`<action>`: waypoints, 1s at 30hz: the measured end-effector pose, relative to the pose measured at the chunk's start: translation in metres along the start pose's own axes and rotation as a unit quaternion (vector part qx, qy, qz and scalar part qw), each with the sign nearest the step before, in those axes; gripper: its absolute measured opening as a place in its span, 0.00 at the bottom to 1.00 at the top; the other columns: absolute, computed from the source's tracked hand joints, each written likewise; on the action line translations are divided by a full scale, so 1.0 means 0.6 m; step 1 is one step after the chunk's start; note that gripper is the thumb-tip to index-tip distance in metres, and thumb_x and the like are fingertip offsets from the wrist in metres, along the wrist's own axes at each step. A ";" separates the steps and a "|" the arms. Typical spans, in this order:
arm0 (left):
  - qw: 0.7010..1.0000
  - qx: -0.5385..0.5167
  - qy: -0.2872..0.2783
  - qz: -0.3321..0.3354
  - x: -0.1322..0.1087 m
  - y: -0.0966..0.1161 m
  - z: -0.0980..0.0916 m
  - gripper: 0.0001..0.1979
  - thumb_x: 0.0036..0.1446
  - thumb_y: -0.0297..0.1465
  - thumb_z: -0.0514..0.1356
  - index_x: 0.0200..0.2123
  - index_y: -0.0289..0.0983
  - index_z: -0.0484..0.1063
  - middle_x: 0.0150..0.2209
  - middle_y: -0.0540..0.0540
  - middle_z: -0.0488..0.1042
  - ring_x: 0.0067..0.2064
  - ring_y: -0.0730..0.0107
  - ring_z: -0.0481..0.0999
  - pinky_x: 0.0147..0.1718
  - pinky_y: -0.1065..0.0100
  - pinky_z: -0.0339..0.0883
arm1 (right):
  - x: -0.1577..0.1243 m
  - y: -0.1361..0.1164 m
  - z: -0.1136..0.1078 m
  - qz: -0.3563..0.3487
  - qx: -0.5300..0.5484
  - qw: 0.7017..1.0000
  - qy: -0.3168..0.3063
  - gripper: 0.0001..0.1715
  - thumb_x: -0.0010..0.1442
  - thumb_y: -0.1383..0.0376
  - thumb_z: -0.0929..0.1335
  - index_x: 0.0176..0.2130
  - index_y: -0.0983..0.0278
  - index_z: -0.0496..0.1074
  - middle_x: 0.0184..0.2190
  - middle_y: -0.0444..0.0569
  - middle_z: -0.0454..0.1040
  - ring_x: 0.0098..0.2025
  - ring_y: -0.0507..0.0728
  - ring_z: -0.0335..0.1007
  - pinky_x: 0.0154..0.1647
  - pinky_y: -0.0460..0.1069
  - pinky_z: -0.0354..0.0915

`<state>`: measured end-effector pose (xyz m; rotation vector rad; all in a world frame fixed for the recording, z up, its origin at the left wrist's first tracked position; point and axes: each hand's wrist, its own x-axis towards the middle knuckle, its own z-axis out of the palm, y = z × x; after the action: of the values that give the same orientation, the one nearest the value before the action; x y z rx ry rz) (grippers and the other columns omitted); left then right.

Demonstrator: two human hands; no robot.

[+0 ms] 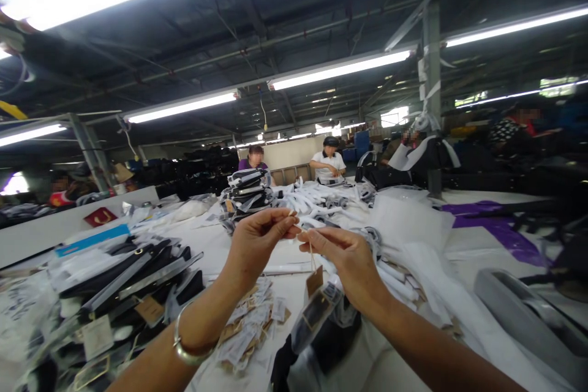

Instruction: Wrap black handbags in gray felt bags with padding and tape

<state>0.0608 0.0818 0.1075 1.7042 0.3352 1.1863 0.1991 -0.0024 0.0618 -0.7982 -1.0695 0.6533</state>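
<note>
My left hand point(256, 237) and my right hand point(345, 257) are raised over the white table point(463, 239), fingertips almost meeting. Both pinch a thin string. From that string hang a brown paper tag point(315, 280) and a clear plastic sleeve with a dark item inside point(316, 315). A silver bangle point(186, 348) circles my left wrist. A heap of loose paper tags point(250, 327) lies on the table just beneath my hands.
Bagged black items point(128, 285) are piled at the left, and another stack point(245, 193) stands behind my hands. White packaged pieces point(321, 202) cover the table's middle. Purple fabric point(496, 223) lies right. Two people point(328, 162) sit at the far end; others work at the sides.
</note>
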 end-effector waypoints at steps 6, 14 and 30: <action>0.999 0.009 -0.033 -0.016 -0.008 0.001 0.011 0.15 0.52 0.35 0.71 0.42 0.37 0.79 0.35 0.47 0.81 0.36 0.71 0.79 0.39 0.72 0.73 | -0.002 0.000 -0.015 -0.016 0.006 1.000 0.019 0.13 0.59 0.56 0.73 0.35 0.62 0.81 0.35 0.49 0.82 0.36 0.57 0.79 0.42 0.48 0.72; 0.993 0.049 -0.098 -0.039 -0.007 0.001 0.024 0.22 0.53 0.36 0.70 0.50 0.38 0.75 0.34 0.49 0.77 0.35 0.75 0.75 0.35 0.76 0.68 | -0.010 -0.007 -0.027 -0.056 -0.089 0.994 0.019 0.12 0.60 0.57 0.73 0.37 0.64 0.81 0.31 0.48 0.81 0.32 0.55 0.78 0.34 0.44 0.72; 0.975 0.105 -0.180 -0.074 -0.064 0.004 0.036 0.21 0.54 0.28 0.65 0.52 0.39 0.71 0.33 0.50 0.74 0.33 0.72 0.74 0.34 0.72 0.68 | -0.072 -0.004 -0.049 0.005 -0.083 0.996 0.033 0.19 0.67 0.50 0.65 0.34 0.62 0.70 0.23 0.42 0.71 0.21 0.50 0.67 0.22 0.43 0.64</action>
<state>0.0596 0.0425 0.0879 1.9985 0.3646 0.7333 0.2115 -0.0449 0.0346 -0.9624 -1.0706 0.5476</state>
